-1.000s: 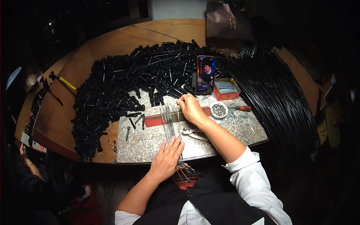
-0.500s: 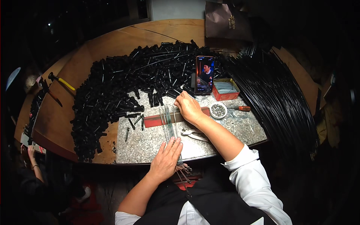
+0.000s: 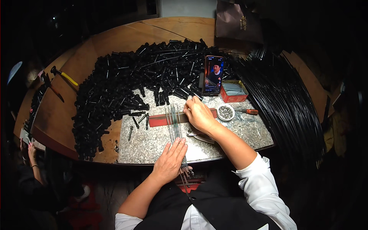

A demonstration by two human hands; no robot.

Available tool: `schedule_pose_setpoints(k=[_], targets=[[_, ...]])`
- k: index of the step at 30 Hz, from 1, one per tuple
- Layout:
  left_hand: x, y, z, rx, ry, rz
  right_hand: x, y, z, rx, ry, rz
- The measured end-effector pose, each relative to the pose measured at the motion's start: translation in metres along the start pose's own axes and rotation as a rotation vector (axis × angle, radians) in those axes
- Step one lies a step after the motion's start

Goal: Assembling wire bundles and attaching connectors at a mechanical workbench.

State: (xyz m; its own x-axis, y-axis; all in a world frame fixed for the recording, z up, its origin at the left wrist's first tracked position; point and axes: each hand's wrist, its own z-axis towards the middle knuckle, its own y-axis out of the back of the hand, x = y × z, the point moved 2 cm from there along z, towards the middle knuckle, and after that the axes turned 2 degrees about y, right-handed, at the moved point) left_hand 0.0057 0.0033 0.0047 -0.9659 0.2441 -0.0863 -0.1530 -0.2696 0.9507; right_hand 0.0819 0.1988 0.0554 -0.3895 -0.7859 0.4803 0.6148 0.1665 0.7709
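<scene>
My left hand (image 3: 171,161) lies flat with its fingers stretched out over a bundle of thin metal rods (image 3: 173,120). The rods run across a red bar (image 3: 159,120) on a speckled stone slab (image 3: 140,143), and their near ends stick out past the front edge. To the right of the rods, my right hand (image 3: 200,115) is closed in a pinch above the bar; whatever its fingertips hold is too small or hidden. Metal pliers (image 3: 201,136) lie partly under my right forearm. By my right wrist stands a white bowl (image 3: 225,112) of small metal parts.
Black tubular parts (image 3: 122,80) are heaped at the back and left. A phone (image 3: 213,74) stands beside a red box (image 3: 234,92); a screwdriver (image 3: 249,111) lies nearby. Long black rods (image 3: 287,99) fill the right side. A yellow-handled hammer (image 3: 67,76) and another person's hand (image 3: 32,150) are left.
The whole view has shifted slightly. My right hand has moved a little right and nearer to me, still pinched. My left hand stays on the rods. The other person's hand at far left has moved slightly.
</scene>
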Motion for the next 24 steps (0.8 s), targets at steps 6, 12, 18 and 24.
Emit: schedule_pose_setpoints(k=[6,12,18,24], targets=[[0.001,-0.004,-0.001,0.013,0.009,0.008,0.001,-0.002,-0.001,0.2,-0.127,0.032],[-0.003,0.006,0.003,0.021,0.031,0.005,-0.009,-0.015,-0.007,0.261,-0.089,0.002],[0.003,0.007,0.005,0.059,-0.01,-0.119,0.002,-0.001,-0.011,0.31,-0.09,0.033],[0.003,0.008,0.008,0.038,0.0,-0.154,0.009,0.032,-0.021,0.294,-0.021,0.069]])
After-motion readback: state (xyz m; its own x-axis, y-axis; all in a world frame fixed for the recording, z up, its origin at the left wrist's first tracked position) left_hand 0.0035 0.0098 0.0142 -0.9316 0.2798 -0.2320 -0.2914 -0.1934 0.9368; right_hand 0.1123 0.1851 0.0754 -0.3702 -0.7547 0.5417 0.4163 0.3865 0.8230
